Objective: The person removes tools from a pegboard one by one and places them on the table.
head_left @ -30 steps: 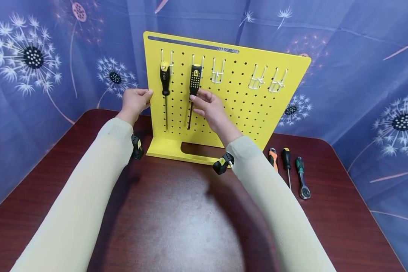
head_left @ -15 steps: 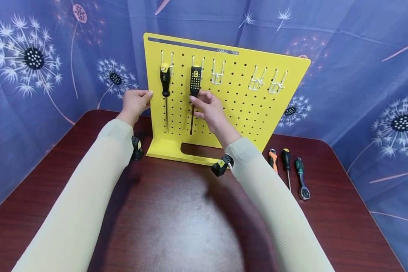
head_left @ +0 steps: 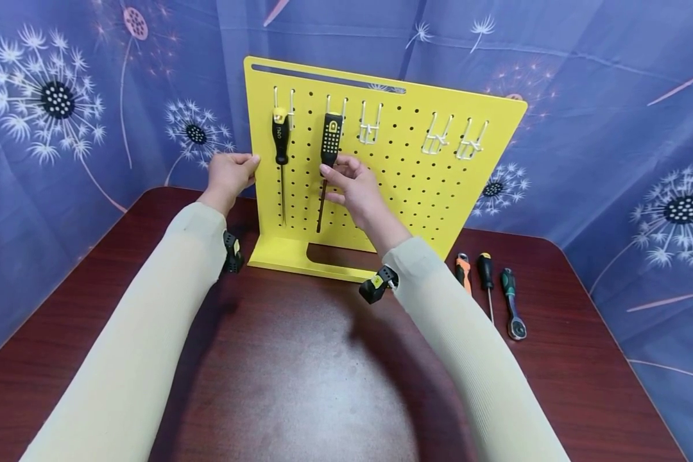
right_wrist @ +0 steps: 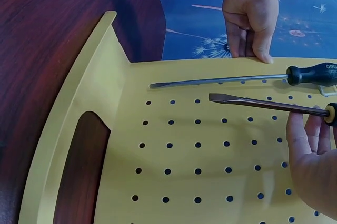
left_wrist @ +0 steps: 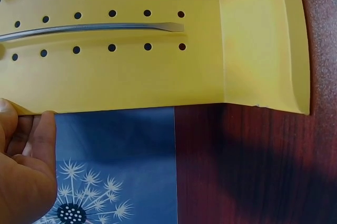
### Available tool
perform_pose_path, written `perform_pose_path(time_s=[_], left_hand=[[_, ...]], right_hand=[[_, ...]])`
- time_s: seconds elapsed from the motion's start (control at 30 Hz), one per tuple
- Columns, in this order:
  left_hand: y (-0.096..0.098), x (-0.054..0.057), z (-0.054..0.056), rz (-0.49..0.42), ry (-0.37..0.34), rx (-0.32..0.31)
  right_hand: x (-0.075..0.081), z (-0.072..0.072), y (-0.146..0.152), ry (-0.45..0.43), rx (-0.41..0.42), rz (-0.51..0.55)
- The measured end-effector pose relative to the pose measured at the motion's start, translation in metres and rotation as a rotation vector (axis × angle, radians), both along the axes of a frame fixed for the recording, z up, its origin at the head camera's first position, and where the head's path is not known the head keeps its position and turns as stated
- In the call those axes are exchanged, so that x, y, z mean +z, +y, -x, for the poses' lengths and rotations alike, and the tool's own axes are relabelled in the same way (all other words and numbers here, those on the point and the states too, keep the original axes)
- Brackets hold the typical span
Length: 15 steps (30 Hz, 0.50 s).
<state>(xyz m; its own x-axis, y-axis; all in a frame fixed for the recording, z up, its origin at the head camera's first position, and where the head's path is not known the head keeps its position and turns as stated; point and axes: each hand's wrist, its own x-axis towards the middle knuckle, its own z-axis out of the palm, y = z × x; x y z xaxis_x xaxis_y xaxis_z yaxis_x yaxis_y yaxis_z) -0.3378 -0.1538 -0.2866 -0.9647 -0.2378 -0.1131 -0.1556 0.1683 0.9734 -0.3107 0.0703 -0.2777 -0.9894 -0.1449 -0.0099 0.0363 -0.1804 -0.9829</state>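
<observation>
In the head view, my left hand (head_left: 228,174) pinches the left edge of a yellow pegboard (head_left: 427,173). My right hand (head_left: 362,192) holds a black-and-yellow flathead screwdriver (head_left: 331,138) between thumb and fingers, where handle meets shaft. Its handle top lies at the second white hook from the left, shaft pointing down and slightly left. Whether the hook bears it I cannot tell. A second black screwdriver (head_left: 280,136) with a yellow top hangs from the leftmost hook. The right wrist view shows the held screwdriver's flat tip (right_wrist: 218,98) standing off the board.
Further white hooks (head_left: 369,123) stick out to the right on the board. On the dark red table (head_left: 300,359), right of the board, lie an orange-handled tool (head_left: 464,271), another screwdriver (head_left: 486,271) and a green-handled ratchet wrench (head_left: 513,301). A dandelion-print curtain (head_left: 612,96) surrounds the table.
The held screwdriver has dropped slightly; its tip swung right, then back left. My right hand shifted a little with it. My left hand stays at the board's edge.
</observation>
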Motion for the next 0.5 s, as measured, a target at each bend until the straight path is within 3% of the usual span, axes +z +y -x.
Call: perform_pose_path(time_s=[0.5], left_hand=[[0.0005, -0.0008, -0.0011, 0.016, 0.017, -0.013]], right_hand=[[-0.0010, -0.0074, 0.0018, 0.015, 0.029, 0.009]])
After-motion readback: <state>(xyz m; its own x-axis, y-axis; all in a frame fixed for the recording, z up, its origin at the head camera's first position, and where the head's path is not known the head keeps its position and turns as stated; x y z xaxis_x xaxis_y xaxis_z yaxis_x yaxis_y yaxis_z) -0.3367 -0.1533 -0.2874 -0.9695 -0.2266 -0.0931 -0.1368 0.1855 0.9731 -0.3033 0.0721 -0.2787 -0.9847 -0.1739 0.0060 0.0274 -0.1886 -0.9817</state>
